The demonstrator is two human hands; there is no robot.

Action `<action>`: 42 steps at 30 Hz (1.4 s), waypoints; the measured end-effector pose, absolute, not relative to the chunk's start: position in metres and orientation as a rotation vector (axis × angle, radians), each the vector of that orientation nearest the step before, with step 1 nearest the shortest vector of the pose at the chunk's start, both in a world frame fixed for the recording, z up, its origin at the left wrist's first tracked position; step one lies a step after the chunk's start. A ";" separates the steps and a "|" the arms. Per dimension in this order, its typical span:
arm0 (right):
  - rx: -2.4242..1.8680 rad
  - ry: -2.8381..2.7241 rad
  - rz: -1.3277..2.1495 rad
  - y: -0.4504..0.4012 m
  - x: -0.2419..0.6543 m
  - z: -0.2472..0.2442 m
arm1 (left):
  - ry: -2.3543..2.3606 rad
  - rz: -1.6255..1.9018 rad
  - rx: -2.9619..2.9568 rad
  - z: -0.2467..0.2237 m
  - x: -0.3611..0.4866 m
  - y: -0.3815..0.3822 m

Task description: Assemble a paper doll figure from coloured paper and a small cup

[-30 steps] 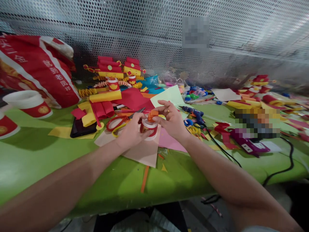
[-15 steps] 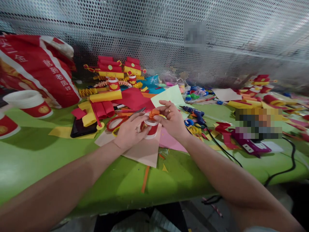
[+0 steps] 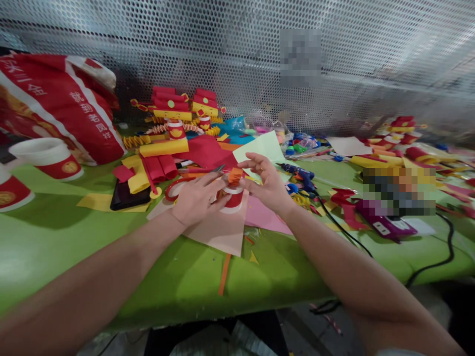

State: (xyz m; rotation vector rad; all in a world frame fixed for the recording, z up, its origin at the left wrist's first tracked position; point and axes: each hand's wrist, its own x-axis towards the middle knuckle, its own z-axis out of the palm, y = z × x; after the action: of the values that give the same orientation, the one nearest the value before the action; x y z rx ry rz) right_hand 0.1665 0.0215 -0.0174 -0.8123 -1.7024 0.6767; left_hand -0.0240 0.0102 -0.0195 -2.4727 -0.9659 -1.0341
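A small red and white paper cup (image 3: pixel 233 201) stands on the pale pink sheet in front of me. An orange accordion-folded paper strip (image 3: pixel 234 176) stands on its top. My left hand (image 3: pixel 197 198) grips the cup from the left, thumb across its front and fingers by the upper rim. On the other side, my right hand (image 3: pixel 270 185) has its fingers spread, with the thumb tip beside the cup's top; whether it touches the strip I cannot tell. Red-handled scissors (image 3: pixel 173 189) lie partly hidden behind my left hand.
Two larger paper cups, including an upright one (image 3: pixel 46 155), stand at left by a red bag (image 3: pixel 63 109). A black phone (image 3: pixel 128 195) lies under paper scraps. Finished paper figures (image 3: pixel 174 111) stand behind. A blue glue gun (image 3: pixel 302 174) with a black cord lies to the right.
My right fingers have come away from the orange strip and spread apart. The strip now stands more upright on the cup. My left hand has kept its hold, with little movement.
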 end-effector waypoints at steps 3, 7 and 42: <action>-0.872 -1.702 0.767 0.023 0.165 -0.020 | -0.948 -1.055 -2.481 -0.019 -0.024 0.009; -0.907 -1.703 0.787 0.023 0.163 -0.023 | -1.008 -1.051 -2.559 -0.018 -0.024 0.007; -0.746 -1.865 0.199 0.013 0.165 -0.008 | -1.738 -1.971 -2.805 0.010 -0.006 0.010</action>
State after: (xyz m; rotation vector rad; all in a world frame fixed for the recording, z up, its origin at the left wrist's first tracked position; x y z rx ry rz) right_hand 0.1647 0.0135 -0.0082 -0.7460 -1.8648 0.1989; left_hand -0.0058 0.0099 0.0104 -2.8050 -1.7379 -1.9706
